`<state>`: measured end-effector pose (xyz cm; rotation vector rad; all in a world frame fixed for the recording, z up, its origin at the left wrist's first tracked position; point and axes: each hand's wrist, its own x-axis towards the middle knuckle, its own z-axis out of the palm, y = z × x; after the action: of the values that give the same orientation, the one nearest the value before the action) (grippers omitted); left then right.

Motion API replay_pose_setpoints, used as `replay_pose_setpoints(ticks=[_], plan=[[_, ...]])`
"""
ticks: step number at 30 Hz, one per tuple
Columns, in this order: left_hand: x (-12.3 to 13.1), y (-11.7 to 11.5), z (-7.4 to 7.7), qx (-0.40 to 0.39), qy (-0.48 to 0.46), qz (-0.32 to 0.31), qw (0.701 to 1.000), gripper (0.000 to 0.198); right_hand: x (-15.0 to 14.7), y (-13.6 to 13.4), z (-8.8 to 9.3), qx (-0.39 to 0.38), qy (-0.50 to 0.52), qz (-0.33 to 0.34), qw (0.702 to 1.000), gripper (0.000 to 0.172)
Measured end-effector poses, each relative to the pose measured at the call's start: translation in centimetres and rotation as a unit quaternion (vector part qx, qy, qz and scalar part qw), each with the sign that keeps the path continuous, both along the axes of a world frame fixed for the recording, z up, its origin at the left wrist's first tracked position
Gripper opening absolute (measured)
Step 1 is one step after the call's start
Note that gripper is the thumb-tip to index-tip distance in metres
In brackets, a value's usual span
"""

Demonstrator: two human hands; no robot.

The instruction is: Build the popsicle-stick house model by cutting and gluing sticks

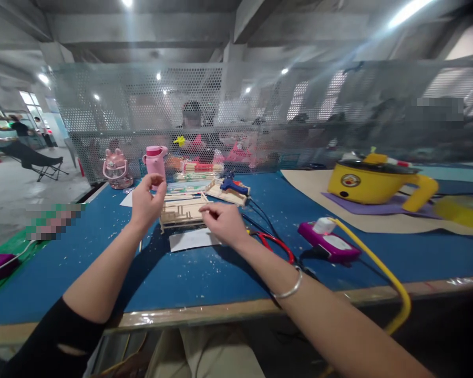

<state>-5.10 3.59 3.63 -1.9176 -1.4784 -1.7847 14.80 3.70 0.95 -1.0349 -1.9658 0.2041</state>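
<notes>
Black sleeve (43,341) ends near your left elbow. Thin silver bangle (289,290) on your right wrist. Your left hand (145,202) and right hand (223,223) bare. Beige trousers (216,352).

I read scene as bright, evenly lit by ceiling lamps (408,11); streaked glare top right. Lamp spots reflect in mesh screen (260,105), all behind it hazy. Soft shadows on blue table (205,273) under left hand (145,202), right hand (224,223). Edges bend, corners smear. Few pixelated patches.
</notes>
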Motion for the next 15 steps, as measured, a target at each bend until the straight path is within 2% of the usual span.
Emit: replay_pose_setpoints(ticks=[2, 4, 7, 11, 15], plan=[[0.0, -0.1, -1.0, -0.001, 0.003, 0.013, 1.0, 0.018, -0.8, -0.1, -0.5, -0.081, -0.037, 0.001, 0.996, 0.028], [-0.2, -0.3, -2.0, -0.019, 0.036, 0.008, 0.999, 0.018, -1.5, 0.2, -0.8, -0.123, -0.048, -0.015, 0.991, 0.032], [-0.3, -0.6, -2.7, -0.044, 0.054, 0.0, 0.998, 0.02, -2.2, 0.9, -0.8, -0.137, -0.044, -0.023, 0.989, 0.034], [0.1, -0.9, -2.7, -0.065, 0.051, -0.011, 0.997, 0.021, -2.7, 1.5, -0.6, -0.154, -0.041, -0.021, 0.987, 0.028], [0.3, -0.8, -3.0, -0.081, 0.063, -0.042, 0.994, 0.023, -2.8, 1.4, -1.4, -0.138, -0.005, -0.009, 0.99, 0.025]])
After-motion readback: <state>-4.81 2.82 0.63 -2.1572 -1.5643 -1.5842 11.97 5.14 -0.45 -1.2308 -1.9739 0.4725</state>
